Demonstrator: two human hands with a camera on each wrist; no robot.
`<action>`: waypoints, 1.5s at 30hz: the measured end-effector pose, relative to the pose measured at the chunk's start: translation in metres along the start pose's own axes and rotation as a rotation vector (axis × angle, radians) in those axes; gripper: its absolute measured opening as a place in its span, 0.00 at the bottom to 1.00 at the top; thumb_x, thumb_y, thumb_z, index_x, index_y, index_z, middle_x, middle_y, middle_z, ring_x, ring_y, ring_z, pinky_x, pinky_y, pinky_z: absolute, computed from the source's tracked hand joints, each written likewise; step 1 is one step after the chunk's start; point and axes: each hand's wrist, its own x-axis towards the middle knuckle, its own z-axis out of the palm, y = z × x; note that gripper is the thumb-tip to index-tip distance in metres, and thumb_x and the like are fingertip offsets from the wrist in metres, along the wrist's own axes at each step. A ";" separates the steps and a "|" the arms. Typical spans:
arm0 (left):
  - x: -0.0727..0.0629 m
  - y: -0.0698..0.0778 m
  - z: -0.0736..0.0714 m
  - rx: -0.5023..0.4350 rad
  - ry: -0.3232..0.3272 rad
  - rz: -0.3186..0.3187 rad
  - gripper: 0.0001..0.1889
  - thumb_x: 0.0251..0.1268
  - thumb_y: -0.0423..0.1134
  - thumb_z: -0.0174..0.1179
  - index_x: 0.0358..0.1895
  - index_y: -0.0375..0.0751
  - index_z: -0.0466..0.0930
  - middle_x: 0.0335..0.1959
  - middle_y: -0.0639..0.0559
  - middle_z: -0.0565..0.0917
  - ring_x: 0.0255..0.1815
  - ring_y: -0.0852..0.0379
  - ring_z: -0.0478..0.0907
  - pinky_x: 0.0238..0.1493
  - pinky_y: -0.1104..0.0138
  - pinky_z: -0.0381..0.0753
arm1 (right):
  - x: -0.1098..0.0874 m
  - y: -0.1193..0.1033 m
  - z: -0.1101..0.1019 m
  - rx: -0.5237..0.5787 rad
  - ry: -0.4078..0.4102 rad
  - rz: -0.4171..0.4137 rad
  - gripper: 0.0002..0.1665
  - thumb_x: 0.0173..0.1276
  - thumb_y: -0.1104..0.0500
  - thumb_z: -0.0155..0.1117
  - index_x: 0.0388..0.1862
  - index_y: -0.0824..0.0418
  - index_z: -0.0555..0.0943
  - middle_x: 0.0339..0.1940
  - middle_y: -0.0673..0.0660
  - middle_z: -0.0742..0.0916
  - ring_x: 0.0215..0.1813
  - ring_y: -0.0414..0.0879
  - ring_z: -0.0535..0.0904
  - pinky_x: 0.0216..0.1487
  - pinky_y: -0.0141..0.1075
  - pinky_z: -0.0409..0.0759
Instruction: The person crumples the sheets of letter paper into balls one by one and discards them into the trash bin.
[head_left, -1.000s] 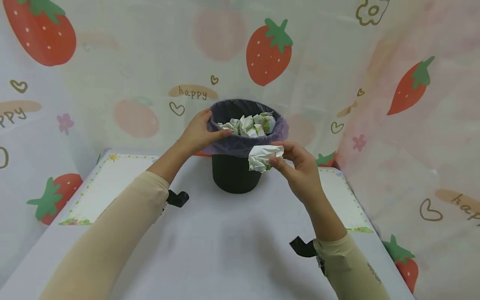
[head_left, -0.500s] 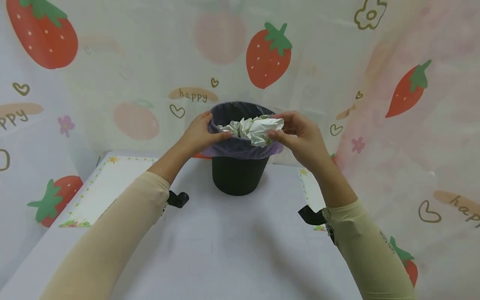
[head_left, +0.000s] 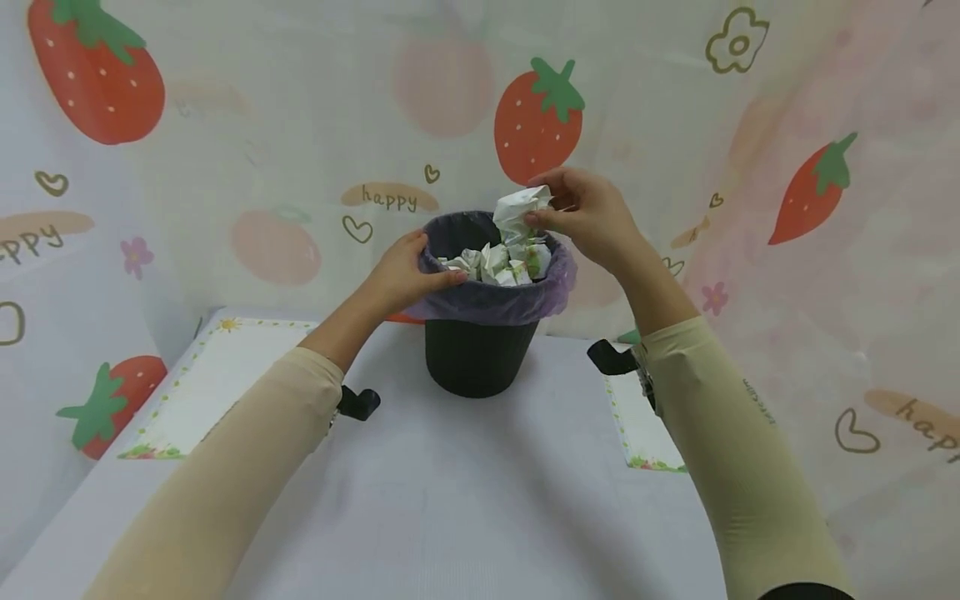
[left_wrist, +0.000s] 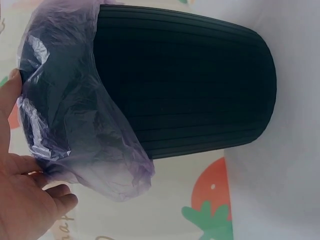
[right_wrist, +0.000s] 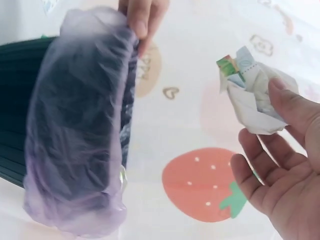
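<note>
Pinching a crumpled paper (head_left: 522,212), long axis vertical, the right hand (head_left: 588,212) hovers; left hand (head_left: 397,279) grips the bin rim (head_left: 491,302).

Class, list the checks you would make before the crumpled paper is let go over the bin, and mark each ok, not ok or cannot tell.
1. Paper held firmly: ok; the right hand pinches the crumpled paper.
2. Paper above the opening: ok; it hangs over the bin rim.
3. Bin steadied: ok; the left hand grips the rim.
4. Liner in place: ok; the purple bag is folded over the rim.
5. Room inside: cannot tell; the paper wads already reach near the top.
6. Bin standing flat on the table: ok.
</note>
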 end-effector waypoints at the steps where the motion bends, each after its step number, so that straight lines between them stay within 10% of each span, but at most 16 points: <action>1: 0.000 0.000 0.000 0.000 -0.002 0.000 0.58 0.60 0.68 0.67 0.80 0.29 0.52 0.83 0.40 0.53 0.84 0.44 0.48 0.83 0.52 0.51 | 0.005 0.000 0.000 -0.004 0.002 0.006 0.26 0.66 0.55 0.76 0.62 0.57 0.81 0.52 0.54 0.87 0.50 0.46 0.83 0.51 0.34 0.82; 19: -0.003 0.003 -0.001 0.002 -0.007 0.015 0.58 0.60 0.68 0.66 0.79 0.27 0.53 0.83 0.38 0.53 0.84 0.42 0.48 0.82 0.51 0.52 | 0.083 0.011 0.016 -0.078 -0.059 0.040 0.30 0.68 0.57 0.75 0.67 0.58 0.78 0.59 0.57 0.85 0.53 0.46 0.82 0.54 0.35 0.79; 45: 0.001 0.007 0.005 -0.011 -0.024 0.016 0.59 0.59 0.69 0.66 0.80 0.28 0.52 0.83 0.39 0.53 0.84 0.43 0.48 0.82 0.52 0.52 | 0.118 0.031 0.061 -0.108 -0.051 0.164 0.26 0.71 0.54 0.71 0.65 0.60 0.78 0.59 0.57 0.83 0.60 0.49 0.80 0.57 0.39 0.81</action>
